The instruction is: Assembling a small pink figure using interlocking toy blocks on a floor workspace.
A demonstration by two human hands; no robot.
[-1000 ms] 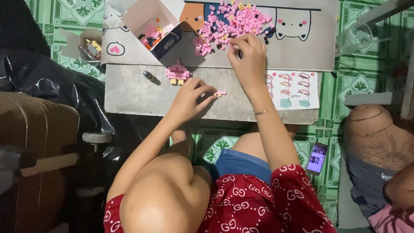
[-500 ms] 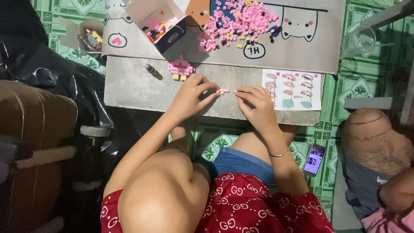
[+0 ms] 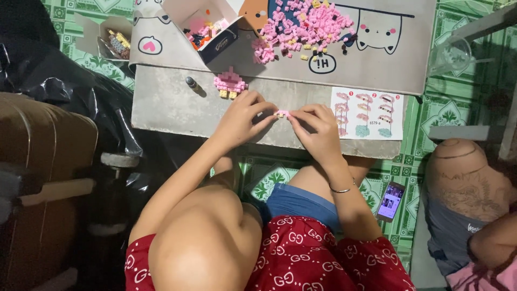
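Note:
Over the near edge of a low grey table (image 3: 161, 108), my left hand (image 3: 242, 119) and my right hand (image 3: 318, 129) meet fingertip to fingertip. Between them they pinch a small pink brick piece (image 3: 281, 113). A small pink and yellow brick build (image 3: 230, 84) stands on the table just beyond my left hand. Farther back lies a heap of loose pink bricks (image 3: 301, 27) on a grey mat with cartoon faces. An instruction sheet (image 3: 368, 113) lies to the right of my right hand.
An open cardboard box (image 3: 207, 27) with mixed bricks sits at the back left, a second small box (image 3: 110, 40) beyond the table's left edge. A phone (image 3: 390, 201) lies on the green tiled floor. Another person's leg (image 3: 468, 178) is at right. Black bags lie at left.
My right hand has come back from the brick heap to the near table edge and joined my left hand on the small pink piece.

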